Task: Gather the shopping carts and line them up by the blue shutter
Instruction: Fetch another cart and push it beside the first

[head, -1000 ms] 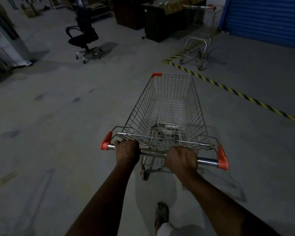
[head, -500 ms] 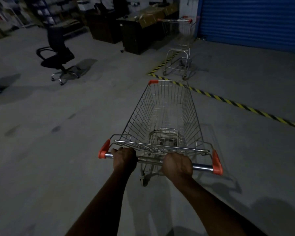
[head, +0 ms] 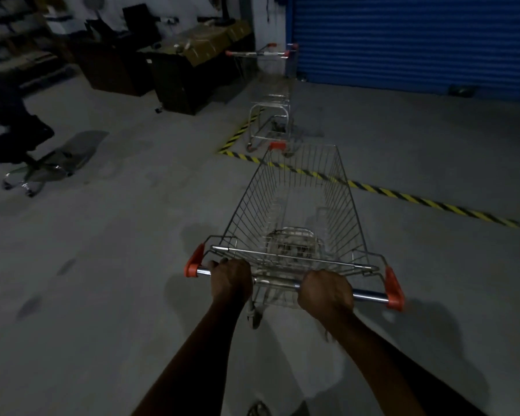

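Two hands on one cart handle, head view only. Left hand (head: 231,280) and right hand (head: 326,291) each wrap their fingers round the handle bar (head: 278,283) of the pushed cart (head: 297,211), whose basket holds nothing. Its nose sits over the yellow-black floor stripe (head: 418,201). A parked cart (head: 269,115) stands beyond the stripe, near the left edge of the blue shutter (head: 415,40), roughly in line ahead.

Risk, judged: basket nose strikes the parked frame off-centre and shoves it askew instead of nesting; cause would be poor aim in dim light. Dark desk (head: 186,82) lies close left of the parked cart.
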Tool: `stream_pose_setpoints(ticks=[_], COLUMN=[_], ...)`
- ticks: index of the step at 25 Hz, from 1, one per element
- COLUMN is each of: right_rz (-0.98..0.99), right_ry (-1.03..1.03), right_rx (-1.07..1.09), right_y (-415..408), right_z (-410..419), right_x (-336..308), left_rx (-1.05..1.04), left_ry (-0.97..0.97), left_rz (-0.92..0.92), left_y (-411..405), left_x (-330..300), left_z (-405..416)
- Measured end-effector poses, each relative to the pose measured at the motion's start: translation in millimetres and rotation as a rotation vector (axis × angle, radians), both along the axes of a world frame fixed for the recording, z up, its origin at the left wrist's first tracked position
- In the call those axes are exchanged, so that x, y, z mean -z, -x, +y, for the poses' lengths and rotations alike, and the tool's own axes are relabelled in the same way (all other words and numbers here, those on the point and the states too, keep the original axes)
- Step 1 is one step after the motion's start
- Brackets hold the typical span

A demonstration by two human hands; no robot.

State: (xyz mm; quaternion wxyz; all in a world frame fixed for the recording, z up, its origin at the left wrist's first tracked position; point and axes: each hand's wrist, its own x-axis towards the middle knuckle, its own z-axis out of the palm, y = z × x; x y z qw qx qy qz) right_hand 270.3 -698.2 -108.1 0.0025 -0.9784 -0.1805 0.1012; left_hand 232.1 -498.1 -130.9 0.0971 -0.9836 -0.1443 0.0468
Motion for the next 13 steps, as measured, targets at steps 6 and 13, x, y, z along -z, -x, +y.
stream_pose_setpoints(ticks=[6, 13], right_rz=[0.015, -0.005], right_ry=[0.031, 0.000], right_rx=[0.030, 0.067], right_y=[-107, -259], right_z=[40, 72], right_x=[-4, 6], left_rx=[0.104, 0.263], left_ry=[0.018, -0.078], left_rz=[0.007, -0.206], left_y=[-119, -278], left_x=[5, 29], left_z=[49, 90])
